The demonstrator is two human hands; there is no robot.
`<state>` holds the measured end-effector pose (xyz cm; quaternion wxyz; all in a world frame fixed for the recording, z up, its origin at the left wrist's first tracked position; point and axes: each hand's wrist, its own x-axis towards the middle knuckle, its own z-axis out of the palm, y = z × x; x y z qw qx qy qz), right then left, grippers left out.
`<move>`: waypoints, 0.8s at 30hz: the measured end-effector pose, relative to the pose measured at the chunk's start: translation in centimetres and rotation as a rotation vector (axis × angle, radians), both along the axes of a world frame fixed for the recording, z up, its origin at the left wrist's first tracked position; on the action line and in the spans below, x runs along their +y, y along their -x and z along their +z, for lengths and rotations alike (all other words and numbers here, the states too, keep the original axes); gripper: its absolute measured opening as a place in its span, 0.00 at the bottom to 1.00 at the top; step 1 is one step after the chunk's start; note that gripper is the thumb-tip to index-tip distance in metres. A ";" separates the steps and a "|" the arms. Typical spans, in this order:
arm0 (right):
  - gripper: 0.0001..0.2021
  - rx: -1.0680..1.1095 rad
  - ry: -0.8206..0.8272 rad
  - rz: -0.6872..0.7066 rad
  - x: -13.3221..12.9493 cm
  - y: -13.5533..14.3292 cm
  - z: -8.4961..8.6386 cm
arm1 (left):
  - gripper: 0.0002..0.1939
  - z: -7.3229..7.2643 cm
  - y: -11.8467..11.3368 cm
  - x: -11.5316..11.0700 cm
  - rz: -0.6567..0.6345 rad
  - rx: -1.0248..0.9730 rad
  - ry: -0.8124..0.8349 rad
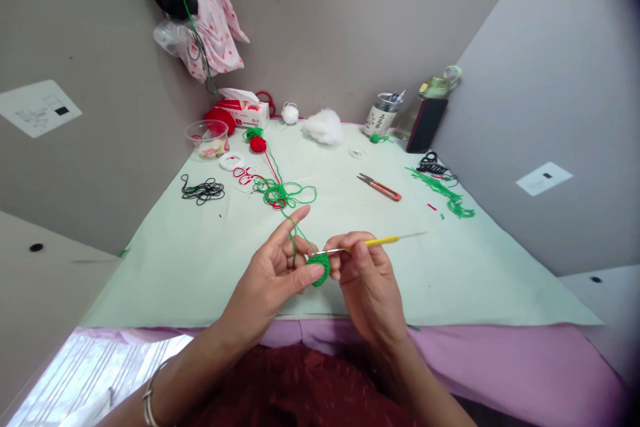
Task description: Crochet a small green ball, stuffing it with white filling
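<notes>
Between thumb and fingers, my left hand [280,263] pinches a small round green crochet piece [319,271] near the table's front edge. Its index finger points up and away, with green yarn [294,227] running past it to a loose tangle of green yarn [280,195]. My right hand [370,273] is closed on the yellow grip of a crochet hook [383,241]. The hook's thin metal tip meets the top edge of the crochet piece. Whether a loop sits on the tip is too small to tell.
Orange thread snips [380,187] lie beyond my right hand. Green yarn scraps [445,190] are at the right, black cord [203,190] at the left. Along the back stand a tissue box [245,111], white stuffing [323,127], a pen holder [381,117] and a phone [427,125] against a bottle [413,110].
</notes>
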<state>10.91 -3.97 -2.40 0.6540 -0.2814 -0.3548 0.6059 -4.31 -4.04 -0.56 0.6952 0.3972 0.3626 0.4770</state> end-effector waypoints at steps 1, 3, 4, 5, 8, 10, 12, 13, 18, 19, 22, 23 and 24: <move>0.08 -0.014 -0.021 -0.006 0.0 0.0 -0.1 | 0.47 0.0 0.0 0.0 -0.009 -0.003 0.003; 0.08 -0.054 -0.059 -0.032 -0.1 0.0 -0.2 | 0.48 -0.1 0.1 0.0 -0.032 -0.004 0.001; 0.07 -0.081 -0.080 -0.048 -0.2 0.0 -0.4 | 0.48 -0.1 0.2 0.0 -0.046 -0.002 -0.001; 0.07 -0.112 -0.103 -0.064 -0.3 -0.1 -0.5 | 0.48 -0.2 0.2 0.1 -0.064 0.002 -0.001; 0.07 -0.224 -0.183 -0.117 -0.3 -0.2 -0.7 | 0.42 -0.4 0.2 0.1 -0.103 0.005 0.004; 0.08 -0.288 -0.227 -0.160 -0.3 -0.3 -0.8 | 0.35 -0.5 0.1 0.0 -0.110 0.003 0.006; 0.09 -0.336 -0.258 -0.212 -0.3 -0.3 -0.8 | 0.30 -0.6 0.0 0.0 -0.103 -0.001 0.008; 0.09 -0.359 -0.271 -0.243 -0.3 -0.3 -0.8 | 0.28 -0.6 -0.1 0.0 -0.102 -0.004 0.012; 0.09 -0.501 -0.348 -0.374 -0.5 0.0 -0.3 | 0.21 -0.3 -0.4 -0.2 -0.110 -0.045 0.046; 0.09 -0.511 -0.358 -0.374 -0.5 -0.1 -0.3 | 0.19 -0.2 -0.4 -0.2 -0.108 -0.058 0.045; 0.10 -0.491 -0.369 -0.318 -0.4 -0.3 -0.3 | 0.14 0.0 -0.3 -0.3 -0.109 -0.095 0.026; 0.10 -0.468 -0.363 -0.289 -0.4 -0.3 -0.3 | 0.12 0.0 -0.3 -0.3 -0.110 -0.101 0.021; 0.10 -0.443 -0.350 -0.260 -0.4 -0.4 -0.4 | 0.11 -0.1 -0.3 -0.3 -0.110 -0.101 0.021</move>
